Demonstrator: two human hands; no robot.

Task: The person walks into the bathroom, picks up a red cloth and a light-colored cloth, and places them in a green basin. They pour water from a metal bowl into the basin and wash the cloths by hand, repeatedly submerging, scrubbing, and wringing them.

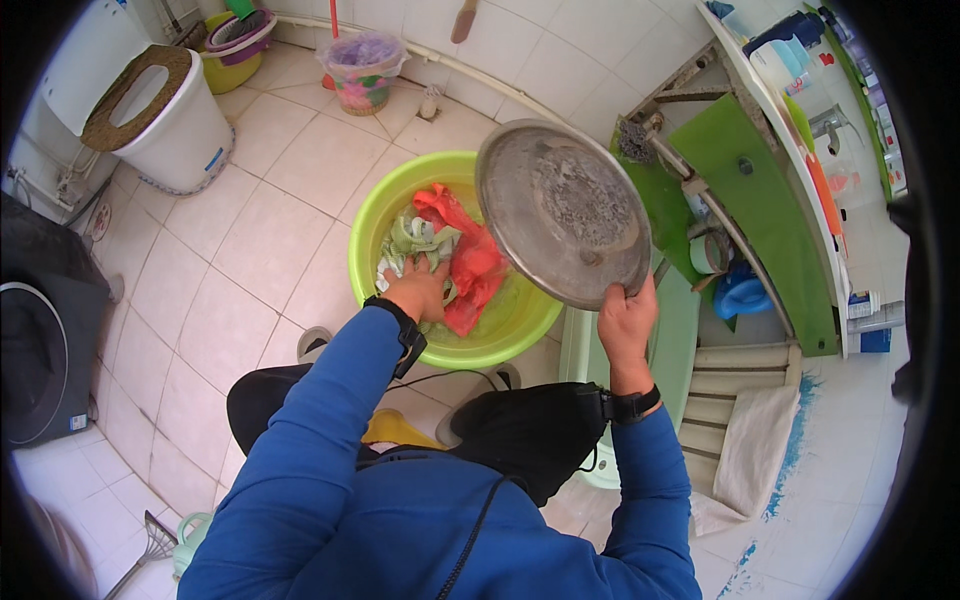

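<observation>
A large lime-green plastic basin (362,300) stands on the floor before me, with water and wet cloths inside. My left hand (421,289) presses with spread fingers on a green-and-white cloth (411,234) in the basin's left part. Right beside it lies a red cloth (474,262), partly in the water. My right hand (628,307) grips the lower right rim of a round metal basin (551,210), which is tilted over the right side of the green basin. Its visible face has a rough, grey, worn patch. The metal basin hides part of the green basin's far right edge.
A pale green tub (671,352) and a slatted rack with a white cloth (754,442) stand at the right, below a sink counter (780,172). A toilet (176,127), a lined waste bin (365,75) and stacked basins (232,64) are farther off. A black washing machine (45,337) stands left.
</observation>
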